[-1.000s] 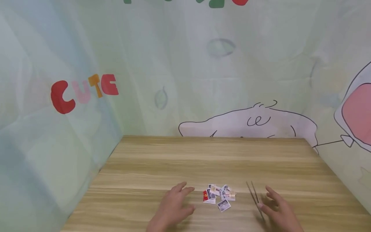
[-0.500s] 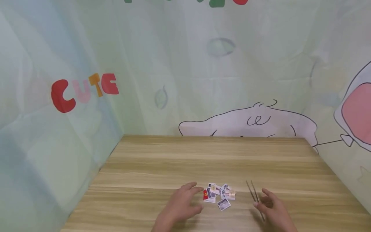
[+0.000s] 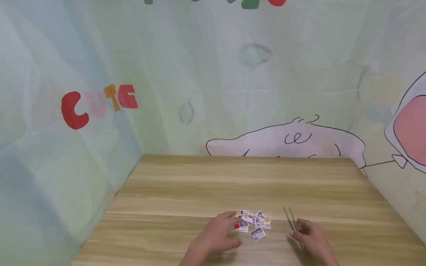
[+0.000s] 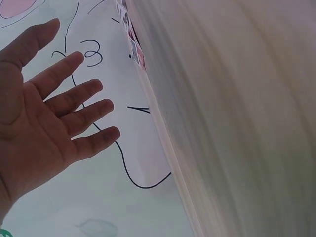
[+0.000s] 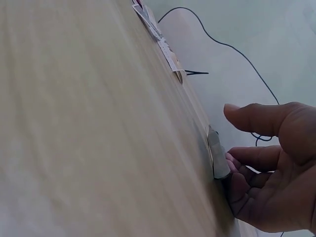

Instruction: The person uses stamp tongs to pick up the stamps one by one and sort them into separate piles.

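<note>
A loose group of small postage stamps [image 3: 263, 221] lies overlapping on the wooden table, with one stamp [image 3: 257, 234] apart at the front. My left hand [image 3: 216, 234] spreads beside their left side, a fingertip hiding part of the red one; whether it touches cannot be told. In the left wrist view the palm [image 4: 47, 123] shows bare, fingers apart. To the right, a pair of thin metal tweezers [image 3: 291, 218] lies on the table. My right hand [image 3: 313, 240] is at the tweezers' near end. In the right wrist view, its thumb stands apart from the fingers beside the tweezers [image 5: 218, 160].
The wood-grain table [image 3: 186, 184] reaches back to a pale green printed curtain [image 3: 166, 55]. The curtain also closes off the left and right sides. Coloured letters and a cartoon animal are printed on it.
My left hand has moved right, up to the stamps, and now covers part of the red one. My right hand has shifted slightly left around the tweezers' near end. Stamps and tweezers stay put.
</note>
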`<action>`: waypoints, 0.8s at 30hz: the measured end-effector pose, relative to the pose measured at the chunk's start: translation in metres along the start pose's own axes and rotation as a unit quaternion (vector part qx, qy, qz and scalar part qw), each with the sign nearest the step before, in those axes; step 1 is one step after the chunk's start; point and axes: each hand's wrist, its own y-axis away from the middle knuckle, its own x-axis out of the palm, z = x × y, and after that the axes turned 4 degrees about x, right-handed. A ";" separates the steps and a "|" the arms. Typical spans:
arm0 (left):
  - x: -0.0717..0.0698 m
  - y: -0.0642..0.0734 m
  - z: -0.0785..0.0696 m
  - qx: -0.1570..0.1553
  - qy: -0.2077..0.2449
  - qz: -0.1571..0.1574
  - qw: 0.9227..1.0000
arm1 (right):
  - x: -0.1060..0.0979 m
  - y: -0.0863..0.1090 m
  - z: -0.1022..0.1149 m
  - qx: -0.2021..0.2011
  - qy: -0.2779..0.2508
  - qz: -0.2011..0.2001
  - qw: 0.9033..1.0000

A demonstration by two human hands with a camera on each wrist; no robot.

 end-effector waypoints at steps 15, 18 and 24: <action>0.008 -0.015 -0.008 0.038 -0.019 0.028 0.999 | 0.005 -0.009 0.004 0.029 0.003 -0.012 1.000; 0.010 -0.019 -0.010 0.037 -0.022 0.037 0.998 | 0.005 -0.010 0.003 0.024 0.007 -0.019 1.000; 0.015 -0.030 -0.012 0.031 -0.025 0.047 0.998 | 0.005 -0.011 0.001 0.024 0.010 -0.027 0.999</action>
